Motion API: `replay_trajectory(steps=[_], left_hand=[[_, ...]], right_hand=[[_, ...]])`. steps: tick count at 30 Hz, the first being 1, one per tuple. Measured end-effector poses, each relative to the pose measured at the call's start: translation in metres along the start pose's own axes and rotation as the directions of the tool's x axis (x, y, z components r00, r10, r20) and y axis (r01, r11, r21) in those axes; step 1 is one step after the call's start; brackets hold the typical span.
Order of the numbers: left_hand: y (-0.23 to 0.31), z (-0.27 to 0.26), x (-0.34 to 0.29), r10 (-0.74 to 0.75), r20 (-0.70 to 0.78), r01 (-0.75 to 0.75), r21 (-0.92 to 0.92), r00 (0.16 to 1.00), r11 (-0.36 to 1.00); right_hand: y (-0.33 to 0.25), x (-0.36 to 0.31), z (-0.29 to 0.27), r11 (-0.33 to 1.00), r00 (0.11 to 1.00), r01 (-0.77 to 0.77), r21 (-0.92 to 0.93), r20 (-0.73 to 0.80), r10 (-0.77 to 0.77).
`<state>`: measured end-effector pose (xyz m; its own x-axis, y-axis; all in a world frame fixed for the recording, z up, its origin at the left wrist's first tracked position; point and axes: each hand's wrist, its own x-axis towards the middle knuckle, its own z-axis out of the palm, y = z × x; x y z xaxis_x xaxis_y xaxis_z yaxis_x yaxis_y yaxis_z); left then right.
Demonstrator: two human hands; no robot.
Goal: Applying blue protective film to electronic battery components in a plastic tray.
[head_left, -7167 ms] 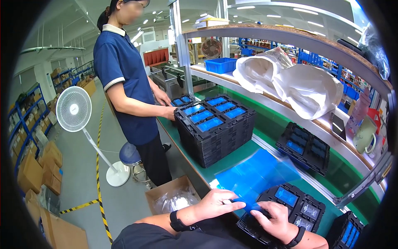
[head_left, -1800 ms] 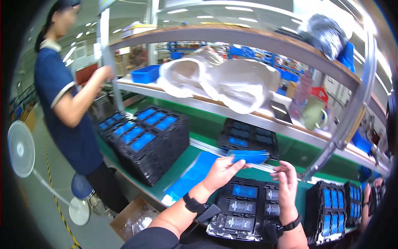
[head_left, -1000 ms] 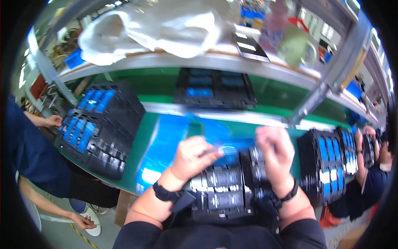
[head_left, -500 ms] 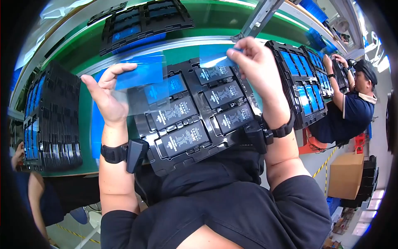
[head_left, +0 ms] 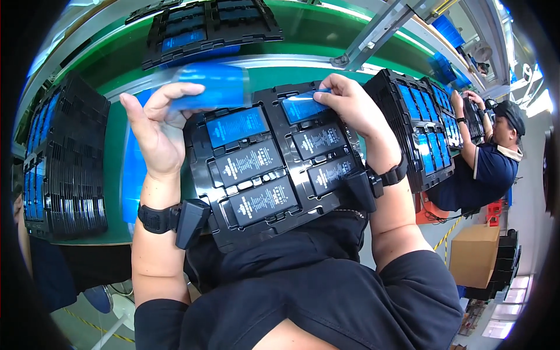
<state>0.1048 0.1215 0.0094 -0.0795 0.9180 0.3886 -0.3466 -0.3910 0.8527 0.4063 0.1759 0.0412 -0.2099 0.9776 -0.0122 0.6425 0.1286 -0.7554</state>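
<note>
Black tray (head_left: 274,175) is lying on our lap against the edge of the green bench (head_left: 280,35); we are seeing six pockets in two columns, each holding a flat rectangular cell. The four nearer cells (head_left: 261,201) are showing dark faces with pale print, the two farthest are showing blue film.

We are noting a tall stack of like trays (head_left: 64,163) on the bench to our left, a second stack (head_left: 417,125) touching our tray on the right, and a single tray (head_left: 204,26) farther back. A person in a dark polo (head_left: 490,169) is working beyond the right stack.

We are raising our left hand (head_left: 154,131) beside the tray's far-left corner, thumb and fingers closed on a sheet of blue film (head_left: 216,87) that is lifting clear of the tray.

We are resting our right hand (head_left: 350,108) on the far-right pocket, fingertips pinching the edge of the blue film piece (head_left: 300,107) lying there.

Both wrists are wearing black bands (head_left: 157,219) with a small black block attached.
</note>
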Motion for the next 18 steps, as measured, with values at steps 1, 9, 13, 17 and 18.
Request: replay_trajectory(steps=[1,9,13,17,18], left_hand=[[-0.0001,-0.0003,0.0002,-0.029,0.03,0.031,-0.07,0.999,0.997],[0.0048,0.0064,0.0005,0.013,-0.031,-0.011,0.08,0.999,0.997],[0.0033,0.0047,-0.001,-0.013,-0.009,0.013,-0.006,1.0,1.0],[0.0064,0.0061,-0.0009,0.015,-0.051,-0.008,0.136,0.999,0.991],[0.0059,0.0063,-0.0008,0.022,-0.05,-0.015,0.147,0.998,0.989]], right_hand=[[0.0016,0.0011,0.0007,1.0,1.0,0.001,0.019,0.017,-0.002],[0.0012,0.0011,0.0006,1.0,0.999,-0.006,0.012,0.043,0.006],[-0.0013,-0.0011,0.0007,0.999,0.999,-0.011,0.051,0.034,0.009],[-0.0003,-0.0011,-0.0003,0.998,0.999,-0.021,0.062,0.033,0.019],[-0.0003,-0.0013,0.0002,0.998,0.999,-0.021,0.062,0.033,0.019]])
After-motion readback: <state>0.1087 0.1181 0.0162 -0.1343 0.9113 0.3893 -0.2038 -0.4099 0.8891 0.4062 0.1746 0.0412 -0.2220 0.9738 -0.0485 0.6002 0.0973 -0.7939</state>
